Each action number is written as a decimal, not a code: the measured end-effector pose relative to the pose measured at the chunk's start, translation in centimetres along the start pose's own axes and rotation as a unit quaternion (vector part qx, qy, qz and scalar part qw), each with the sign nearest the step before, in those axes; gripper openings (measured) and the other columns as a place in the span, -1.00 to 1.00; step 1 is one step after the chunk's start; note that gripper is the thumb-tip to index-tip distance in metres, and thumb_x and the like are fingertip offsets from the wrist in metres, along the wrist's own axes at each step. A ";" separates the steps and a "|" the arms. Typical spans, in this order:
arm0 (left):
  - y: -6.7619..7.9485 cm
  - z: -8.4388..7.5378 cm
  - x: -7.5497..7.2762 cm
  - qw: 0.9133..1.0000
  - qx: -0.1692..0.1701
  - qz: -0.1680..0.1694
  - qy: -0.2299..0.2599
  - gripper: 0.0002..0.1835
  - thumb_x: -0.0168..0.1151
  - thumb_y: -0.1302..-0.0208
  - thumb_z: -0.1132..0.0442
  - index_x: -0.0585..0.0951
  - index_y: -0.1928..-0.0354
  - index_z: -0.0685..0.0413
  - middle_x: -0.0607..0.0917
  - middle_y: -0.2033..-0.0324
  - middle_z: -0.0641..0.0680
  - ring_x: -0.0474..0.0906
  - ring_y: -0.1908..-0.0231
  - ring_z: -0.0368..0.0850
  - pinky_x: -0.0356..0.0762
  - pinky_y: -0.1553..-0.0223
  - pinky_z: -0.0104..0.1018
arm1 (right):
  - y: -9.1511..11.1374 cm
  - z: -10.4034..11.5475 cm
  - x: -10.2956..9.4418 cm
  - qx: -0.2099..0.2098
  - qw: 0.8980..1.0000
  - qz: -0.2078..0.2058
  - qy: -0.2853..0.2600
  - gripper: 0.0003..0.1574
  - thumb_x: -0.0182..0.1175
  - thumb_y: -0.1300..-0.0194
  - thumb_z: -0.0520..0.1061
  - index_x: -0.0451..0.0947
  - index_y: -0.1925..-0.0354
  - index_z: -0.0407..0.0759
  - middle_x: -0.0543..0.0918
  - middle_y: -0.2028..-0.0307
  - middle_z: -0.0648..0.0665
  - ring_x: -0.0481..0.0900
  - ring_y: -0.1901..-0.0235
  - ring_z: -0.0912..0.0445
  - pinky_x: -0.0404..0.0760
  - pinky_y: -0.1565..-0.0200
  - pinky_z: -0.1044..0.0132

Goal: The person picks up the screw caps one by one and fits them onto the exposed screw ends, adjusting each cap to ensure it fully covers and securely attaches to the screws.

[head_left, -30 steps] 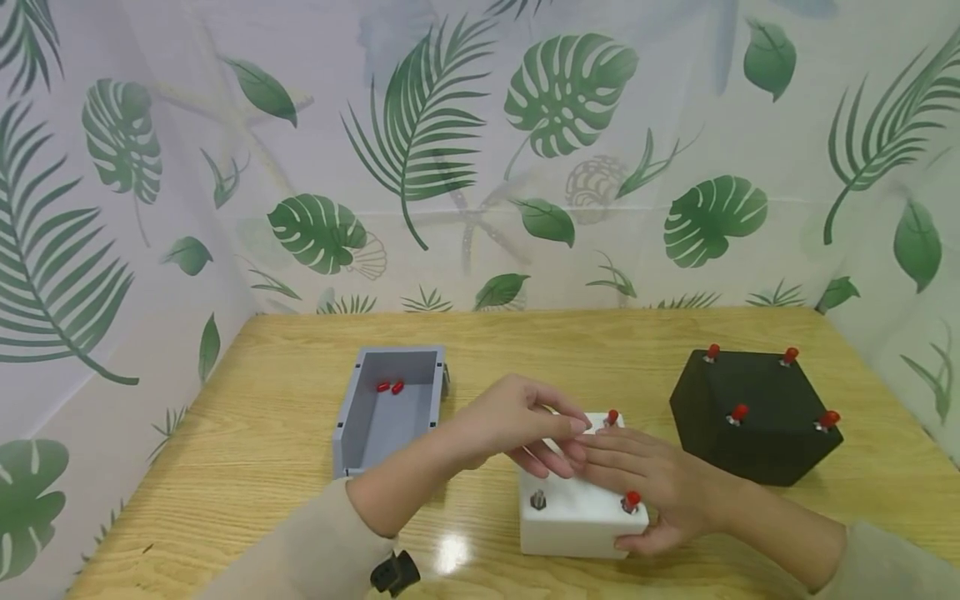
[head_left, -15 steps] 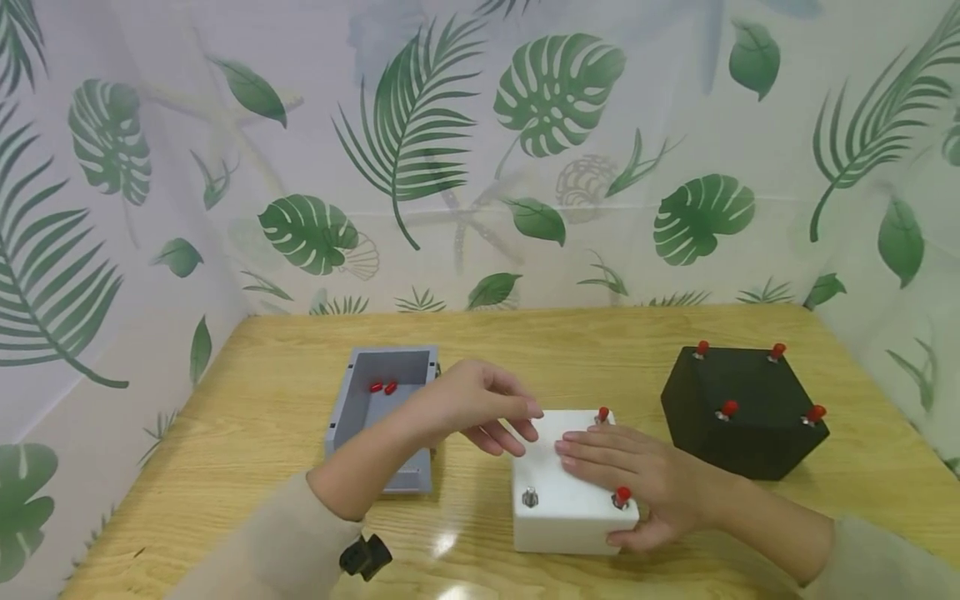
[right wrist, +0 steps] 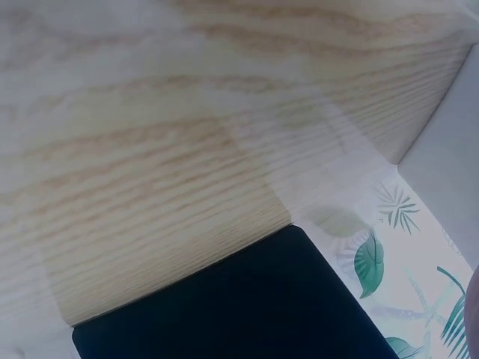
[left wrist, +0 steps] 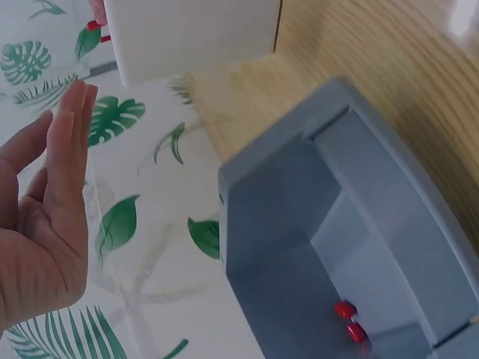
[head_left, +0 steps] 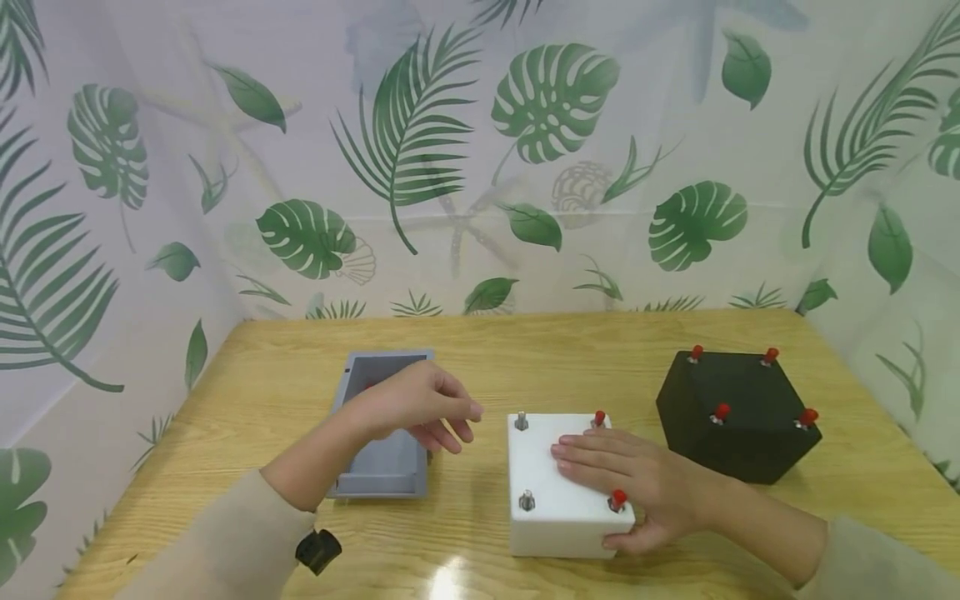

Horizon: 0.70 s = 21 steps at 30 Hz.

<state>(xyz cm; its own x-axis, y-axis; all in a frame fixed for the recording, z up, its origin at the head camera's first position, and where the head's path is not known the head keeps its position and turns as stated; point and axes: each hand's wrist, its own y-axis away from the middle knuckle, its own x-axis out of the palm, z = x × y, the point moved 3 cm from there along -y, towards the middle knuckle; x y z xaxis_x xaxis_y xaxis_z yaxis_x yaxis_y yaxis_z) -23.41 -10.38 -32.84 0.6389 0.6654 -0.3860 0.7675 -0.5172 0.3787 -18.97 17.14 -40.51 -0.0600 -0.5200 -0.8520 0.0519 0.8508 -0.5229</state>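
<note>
My right hand [head_left: 645, 479] lies across the top of a white box [head_left: 543, 467], fingers straight and thumb against its front right corner. Toggle switches stand at the box's top corners. The front left switch [head_left: 527, 501] and back left switch [head_left: 521, 422] are bare metal. Red caps cover the front right switch [head_left: 617, 501] and back right switch [head_left: 599, 418]. In the air left of the box hangs my left hand [head_left: 416, 404], fingers loosely bent with nothing in them. Behind it stands a grey bin [head_left: 382, 485]. Red caps [left wrist: 350, 320] lie inside the bin in the left wrist view.
A black box [head_left: 738, 412] with red-capped switches stands at the right, beyond my right hand. The wooden table [head_left: 480, 358] meets a leaf-printed cloth [head_left: 442, 167] at the back and sides. A black strap piece [head_left: 318, 550] sits by my left sleeve.
My left hand has left the white box's back left area and moved left toward the bin, uncovering the bare switch there. The right hand stays on the box.
</note>
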 end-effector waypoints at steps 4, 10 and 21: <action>-0.1 0.3 -1.4 1.000 -0.008 -0.008 -0.006 -0.79 0.15 -0.32 0.19 0.68 0.17 0.15 0.73 0.44 0.08 0.68 0.52 -0.16 0.68 0.42 -0.27 | 0.1 0.0 0.0 -0.004 1.000 -0.006 0.005 -0.05 0.25 -0.12 0.25 0.35 -0.21 -0.43 0.42 -0.24 -0.31 0.33 -0.27 -0.08 0.10 -0.41 0.24; -0.9 1.5 -3.7 0.999 -0.031 -0.037 -0.006 -0.76 0.17 -0.32 0.14 0.67 0.22 0.17 0.71 0.50 0.06 0.68 0.54 -0.18 0.64 0.48 -0.37 | 0.1 -0.1 0.0 -0.008 1.000 -0.016 0.004 -0.06 0.23 -0.13 0.25 0.36 -0.20 -0.44 0.43 -0.22 -0.33 0.35 -0.25 -0.10 0.11 -0.41 0.23; -1.4 4.3 -6.6 0.993 -0.085 -0.075 -0.007 -0.72 0.20 -0.29 0.20 0.60 0.20 0.35 0.70 0.55 0.03 0.67 0.52 -0.20 0.63 0.48 -0.40 | 0.0 0.1 0.1 -0.006 1.000 -0.010 0.002 -0.06 0.24 -0.12 0.24 0.35 -0.21 -0.44 0.42 -0.23 -0.32 0.35 -0.26 -0.08 0.10 -0.41 0.24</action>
<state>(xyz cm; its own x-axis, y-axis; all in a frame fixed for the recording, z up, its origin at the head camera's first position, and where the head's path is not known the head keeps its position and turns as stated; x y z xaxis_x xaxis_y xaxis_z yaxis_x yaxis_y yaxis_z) -28.44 -16.37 -34.45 0.5188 0.7204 -0.4603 0.8354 -0.3127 0.4520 -18.87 17.12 -40.58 -0.0647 -0.5375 -0.8408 0.0389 0.8405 -0.5404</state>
